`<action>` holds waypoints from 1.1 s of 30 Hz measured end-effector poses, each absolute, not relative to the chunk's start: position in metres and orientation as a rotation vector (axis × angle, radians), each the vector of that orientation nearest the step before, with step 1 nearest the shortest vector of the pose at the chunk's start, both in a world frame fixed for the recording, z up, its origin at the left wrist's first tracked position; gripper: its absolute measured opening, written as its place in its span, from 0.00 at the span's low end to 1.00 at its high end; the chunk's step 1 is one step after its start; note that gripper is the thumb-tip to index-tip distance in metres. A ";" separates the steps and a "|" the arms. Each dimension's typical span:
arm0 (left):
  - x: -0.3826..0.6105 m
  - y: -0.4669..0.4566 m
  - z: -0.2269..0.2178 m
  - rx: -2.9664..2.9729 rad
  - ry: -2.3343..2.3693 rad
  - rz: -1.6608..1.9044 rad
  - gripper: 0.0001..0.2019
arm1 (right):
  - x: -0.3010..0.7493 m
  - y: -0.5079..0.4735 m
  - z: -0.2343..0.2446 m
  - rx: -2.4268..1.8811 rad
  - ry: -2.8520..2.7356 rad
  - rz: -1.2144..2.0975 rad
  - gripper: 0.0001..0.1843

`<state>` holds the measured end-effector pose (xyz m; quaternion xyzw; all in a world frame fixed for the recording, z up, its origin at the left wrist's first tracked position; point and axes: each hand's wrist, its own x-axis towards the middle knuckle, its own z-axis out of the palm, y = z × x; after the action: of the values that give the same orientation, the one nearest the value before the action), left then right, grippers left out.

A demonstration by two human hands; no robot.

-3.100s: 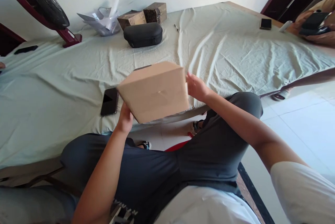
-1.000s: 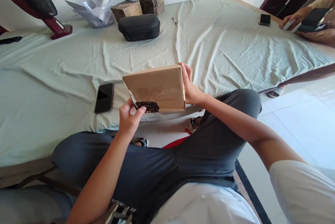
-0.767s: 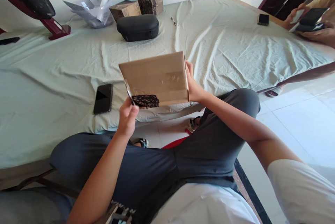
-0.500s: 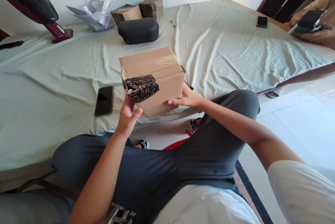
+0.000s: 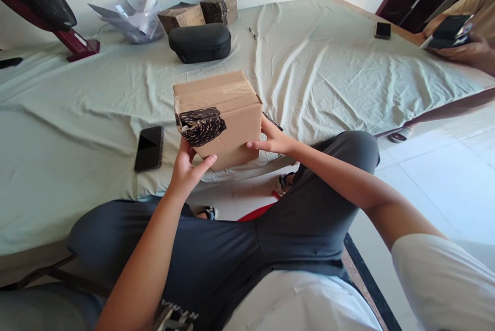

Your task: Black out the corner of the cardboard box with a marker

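Between my two hands is a brown cardboard box (image 5: 237,132), taped along the top, with a patch of black scribble at its left corner. That corner looks a bit torn. My left hand (image 5: 188,166) grips the box's lower left side, thumb on the front face. On the opposite side my right hand (image 5: 273,137) holds the box, its thumb against the front and other fingers partly hidden behind. A dark, thin object (image 5: 273,121), perhaps a pen, shows just beyond my right hand. Left of the box a black smartphone (image 5: 149,148) lies on the cloth.
A green cloth (image 5: 96,109) covers the table. Behind the box are a black zip case (image 5: 200,43), two more cardboard boxes (image 5: 219,7), a plastic basket (image 5: 141,29) and a fan (image 5: 79,45). At the far right, another person's hands (image 5: 462,50) hold a dark object near a second phone (image 5: 382,30).
The box has turned slightly in my hands and its top tilts a little differently. My left thumb has slid right along the front face. The whole view has shifted slightly.
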<state>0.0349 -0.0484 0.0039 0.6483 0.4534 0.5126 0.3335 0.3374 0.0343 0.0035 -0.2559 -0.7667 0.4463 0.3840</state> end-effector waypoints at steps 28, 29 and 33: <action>0.030 -0.028 -0.009 1.653 1.202 1.128 0.33 | 0.332 0.073 0.011 -1.840 -2.334 0.185 0.24; 0.030 -0.026 -0.010 1.642 1.217 1.125 0.33 | 0.331 0.072 0.012 -1.830 -2.333 0.201 0.24; 0.032 -0.021 -0.013 1.620 1.274 1.097 0.37 | 0.331 0.067 0.015 -1.846 -2.367 0.238 0.24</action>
<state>0.0316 -0.0208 -0.0126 0.6382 0.5018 0.4321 0.3927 0.3314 0.0673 0.0145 -0.6118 -0.7844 0.0788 0.0654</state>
